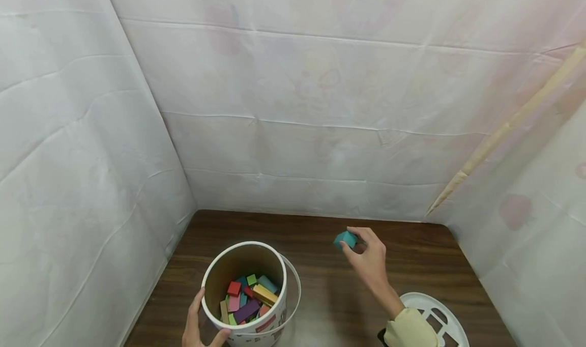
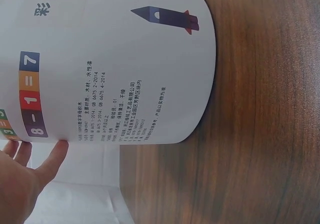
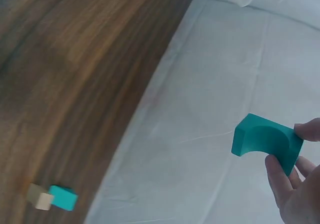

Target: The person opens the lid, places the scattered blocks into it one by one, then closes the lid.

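Observation:
A white bucket (image 1: pixel 254 333) stands on the left of the wooden table, filled partway with coloured blocks (image 1: pixel 247 306). My left hand (image 1: pixel 197 326) rests on its outside near the rim, thumb at the front and a finger along the left side. In the left wrist view its fingers touch the printed wall of the bucket (image 2: pixel 150 49). Above the table to the right, my right hand (image 1: pixel 368 258) pinches a teal block (image 1: pixel 345 238) between thumb and fingers. The right wrist view shows this arch block (image 3: pixel 265 136) with a rounded cutout on one side.
A round white lid with cutouts (image 1: pixel 450 324) lies on the table (image 1: pixel 316 265) beside the right forearm. The bucket's handle (image 1: pixel 298 291) hangs to its right. A teal block (image 3: pixel 63 197) and a wood-coloured block (image 3: pixel 40 196) lie near a table edge. White sheets (image 1: pixel 297 148) surround the table.

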A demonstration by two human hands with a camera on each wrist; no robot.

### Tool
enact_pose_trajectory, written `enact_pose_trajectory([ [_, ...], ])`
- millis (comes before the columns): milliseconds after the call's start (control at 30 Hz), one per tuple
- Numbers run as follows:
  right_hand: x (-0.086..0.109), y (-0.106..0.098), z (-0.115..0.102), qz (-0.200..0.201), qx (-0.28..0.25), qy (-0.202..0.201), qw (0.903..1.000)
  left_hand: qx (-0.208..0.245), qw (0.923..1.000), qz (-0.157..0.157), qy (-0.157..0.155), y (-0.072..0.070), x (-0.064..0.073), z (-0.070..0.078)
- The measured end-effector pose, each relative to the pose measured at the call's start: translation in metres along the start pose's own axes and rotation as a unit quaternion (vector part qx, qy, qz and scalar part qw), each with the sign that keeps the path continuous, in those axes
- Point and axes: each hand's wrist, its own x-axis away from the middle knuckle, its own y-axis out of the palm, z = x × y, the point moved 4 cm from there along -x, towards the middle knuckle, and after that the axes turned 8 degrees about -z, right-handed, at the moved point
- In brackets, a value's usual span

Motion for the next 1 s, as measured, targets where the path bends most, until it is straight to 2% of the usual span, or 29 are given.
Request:
enact_pose_trajectory([
  [267,-0.009,0.004,-0.038,-0.042,-0.004,-0.067,0.9969,0.003,1.0,-0.004,-0.007,0.0,0.0,0.001],
  [733,-0.011,0.021,-0.084,-0.099,-0.017,-0.11,0.9889,-0.003,0.9999,-0.016,0.001,0.002,0.0,0.0],
  [1000,-0.01,0.037,-0.109,-0.153,-0.048,-0.118,0.98,0.005,0.9999,-0.015,0.001,0.001,-0.001,-0.001],
])
